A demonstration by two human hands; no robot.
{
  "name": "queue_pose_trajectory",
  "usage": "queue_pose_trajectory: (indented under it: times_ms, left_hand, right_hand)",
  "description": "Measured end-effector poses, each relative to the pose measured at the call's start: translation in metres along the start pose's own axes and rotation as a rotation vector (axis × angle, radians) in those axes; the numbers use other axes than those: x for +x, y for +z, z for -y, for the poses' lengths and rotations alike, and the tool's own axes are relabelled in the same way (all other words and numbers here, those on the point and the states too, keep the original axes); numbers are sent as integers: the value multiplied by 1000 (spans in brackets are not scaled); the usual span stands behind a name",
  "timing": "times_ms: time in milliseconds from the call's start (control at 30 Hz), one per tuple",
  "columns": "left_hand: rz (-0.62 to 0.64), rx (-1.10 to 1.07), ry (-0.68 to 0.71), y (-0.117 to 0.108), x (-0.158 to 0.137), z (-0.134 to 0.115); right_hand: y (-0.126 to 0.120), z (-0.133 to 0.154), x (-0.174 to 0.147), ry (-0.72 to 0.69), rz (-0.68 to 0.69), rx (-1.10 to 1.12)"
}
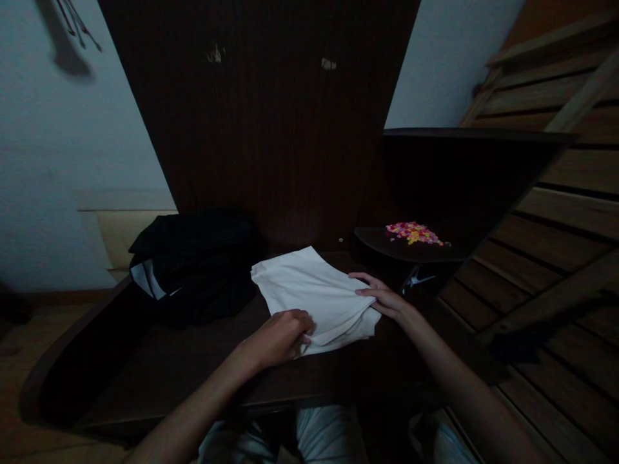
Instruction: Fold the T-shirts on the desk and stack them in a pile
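Observation:
A white piece of clothing (309,283), folded over in layers, lies on the dark wooden desk (193,367) in front of me. My left hand (290,332) has its fingers curled on the cloth's near left edge and grips it there. At the right side, my right hand (380,295) rests with its thumb and fingers apart; some of its fingertips are hidden under or behind the fabric. Which garment this is I cannot tell from its folded shape.
To the left sits a heap of black clothing (203,258) with a white patch. A small shelf (377,241) at the right bears many small pink and yellow pieces (416,233). Behind rises a dark wooden panel (271,129); wooden slats (570,212) stand at the far right.

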State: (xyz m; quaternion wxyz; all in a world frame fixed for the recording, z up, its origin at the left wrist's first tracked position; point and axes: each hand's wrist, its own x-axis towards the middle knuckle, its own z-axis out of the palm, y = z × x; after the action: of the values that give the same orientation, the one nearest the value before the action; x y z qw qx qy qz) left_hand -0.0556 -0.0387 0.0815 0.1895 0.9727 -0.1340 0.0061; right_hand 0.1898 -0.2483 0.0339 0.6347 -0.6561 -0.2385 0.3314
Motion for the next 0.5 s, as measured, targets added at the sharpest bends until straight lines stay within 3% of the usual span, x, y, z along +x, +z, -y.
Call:
queue_pose_trajectory:
  times_ms: [167,367,500]
  left_hand:
    - [-52,23,10,4,-6,-16]
    - [47,140,44,38,-7,-26]
    - [16,73,30,38,-9,-23]
  right_hand:
    - [-5,2,-7,-41,-1,4]
    - [-14,-3,-13,-44,33,-455]
    - [-20,-3,-9,-71,30,-664]
